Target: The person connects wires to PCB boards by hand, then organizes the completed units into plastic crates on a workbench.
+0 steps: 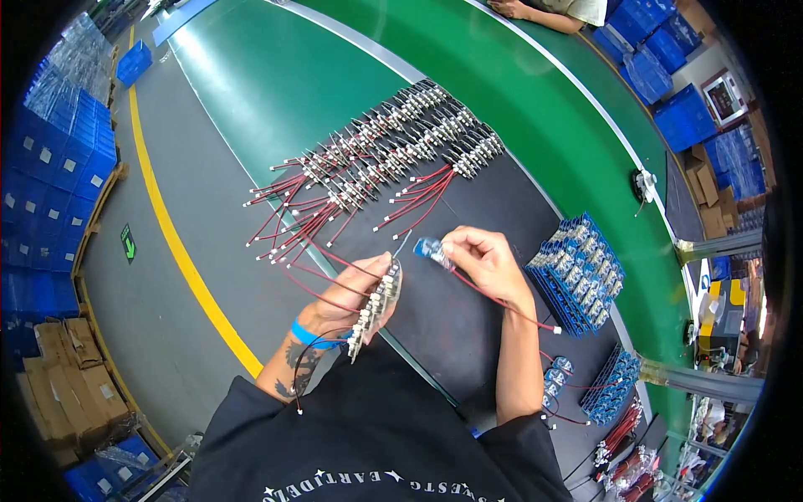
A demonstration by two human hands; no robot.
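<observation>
My left hand (pixel 336 294), with a blue band at its wrist, is closed round a row of small circuit boards (pixel 374 311) standing side by side, white connectors along their edge. Thin red cables trail from that row over my fingers. Between thumb and fingers of my right hand (pixel 492 261) is a small blue circuit board (pixel 430 249), tilted and just right of the row's far end. A red cable (pixel 512 308) with a white plug runs from near this board, under my right hand, toward the right. Whether board and row touch I cannot tell.
Ahead, several rows of circuit boards (pixel 401 138) with red cables lie on the dark mat. To the right stand stacked blue board panels (pixel 577 272), a smaller panel stack (pixel 613 385) and cable bundles (pixel 619 433). Another person's arm (pixel 535 12) rests beyond the green surface (pixel 502 84).
</observation>
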